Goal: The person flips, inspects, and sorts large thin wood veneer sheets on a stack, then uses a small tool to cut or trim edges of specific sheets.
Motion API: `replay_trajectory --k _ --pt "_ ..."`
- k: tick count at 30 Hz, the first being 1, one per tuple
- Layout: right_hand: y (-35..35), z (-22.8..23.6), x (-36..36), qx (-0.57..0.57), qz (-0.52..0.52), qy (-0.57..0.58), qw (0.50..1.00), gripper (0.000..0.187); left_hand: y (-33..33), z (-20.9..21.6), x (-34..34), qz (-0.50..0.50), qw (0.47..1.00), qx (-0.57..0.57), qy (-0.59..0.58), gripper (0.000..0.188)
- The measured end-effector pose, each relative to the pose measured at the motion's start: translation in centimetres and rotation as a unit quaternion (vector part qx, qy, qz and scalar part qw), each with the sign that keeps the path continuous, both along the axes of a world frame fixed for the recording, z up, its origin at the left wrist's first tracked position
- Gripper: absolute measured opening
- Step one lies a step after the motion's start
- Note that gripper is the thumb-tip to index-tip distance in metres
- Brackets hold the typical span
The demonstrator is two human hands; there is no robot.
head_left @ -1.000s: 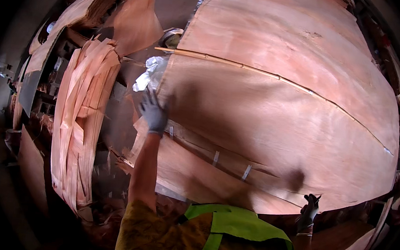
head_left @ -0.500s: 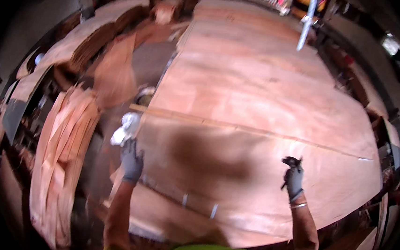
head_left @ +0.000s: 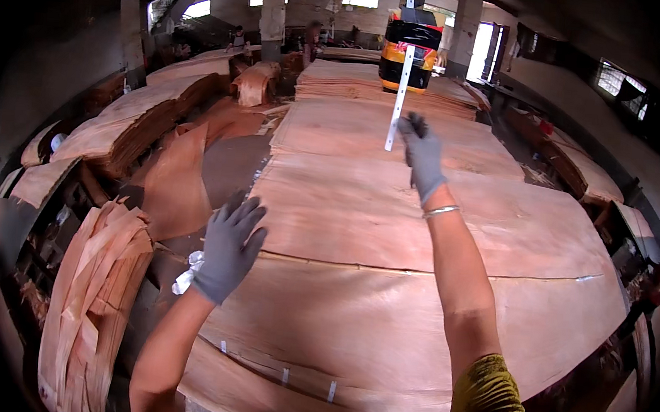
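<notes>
My left hand (head_left: 230,248), in a grey glove, is raised over the left edge of the veneer sheets, its fingers spread and nothing visible in them. A crumpled white scrap (head_left: 188,272) shows beside its wrist. My right hand (head_left: 424,155), gloved in grey with dark fingertips, reaches far forward with bent fingers. Something thin and dark juts out below its palm, too small to name. Just left of those fingers hangs a white tape strip (head_left: 397,110) with dark marks, in front of a black and orange taped bundle (head_left: 410,53). I cannot tell whether they touch.
Large reddish veneer sheets (head_left: 352,316) cover the surface before me, with a long seam (head_left: 356,266) across. Short white tape pieces (head_left: 286,375) sit along a nearer edge. A pile of veneer strips (head_left: 93,304) stands left; veneer stacks (head_left: 132,113) lie beyond. People are in the background.
My view has tilted up toward the far room. My right hand has moved forward and left to beside the hanging tape strip. My left hand has risen, fingers spread.
</notes>
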State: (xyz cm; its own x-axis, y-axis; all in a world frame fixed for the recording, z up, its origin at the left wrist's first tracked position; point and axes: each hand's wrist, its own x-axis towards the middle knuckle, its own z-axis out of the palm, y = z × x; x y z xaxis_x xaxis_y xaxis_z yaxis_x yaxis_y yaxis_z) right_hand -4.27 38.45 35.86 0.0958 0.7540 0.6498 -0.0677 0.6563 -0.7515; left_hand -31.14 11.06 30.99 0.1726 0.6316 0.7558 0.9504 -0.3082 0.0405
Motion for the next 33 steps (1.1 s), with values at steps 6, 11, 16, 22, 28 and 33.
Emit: replay_trajectory --k 6,11,16,22,28,33 --pt "-6.9 1.1 -7.6 -0.128 0.144 0.115 0.975 0.018 9.0 7.0 3.4 -0.047 0.992 -0.050 -0.106 0.019" --pt "-12.1 1.5 -6.9 -0.172 0.250 0.109 0.947 0.020 14.0 15.1 6.5 -0.220 0.913 -0.218 -0.265 0.033" --pt "-15.3 -1.0 -3.9 -0.208 0.243 0.048 0.946 0.019 15.6 15.7 8.6 -0.266 0.824 -0.336 -0.371 0.025" --pt "-17.1 -4.0 -2.3 -0.208 0.244 0.038 0.946 0.021 15.9 12.4 9.8 -0.299 0.942 -0.081 -0.127 0.016" --pt "-22.8 -9.4 -5.2 -0.285 0.129 -0.068 0.947 0.018 8.9 5.4 4.4 -0.066 0.989 -0.084 -0.102 0.044" --pt "-34.3 -25.7 -7.5 -0.500 0.161 -0.054 0.849 0.016 -2.3 -16.7 -10.2 0.005 0.931 -0.359 -0.056 0.026"
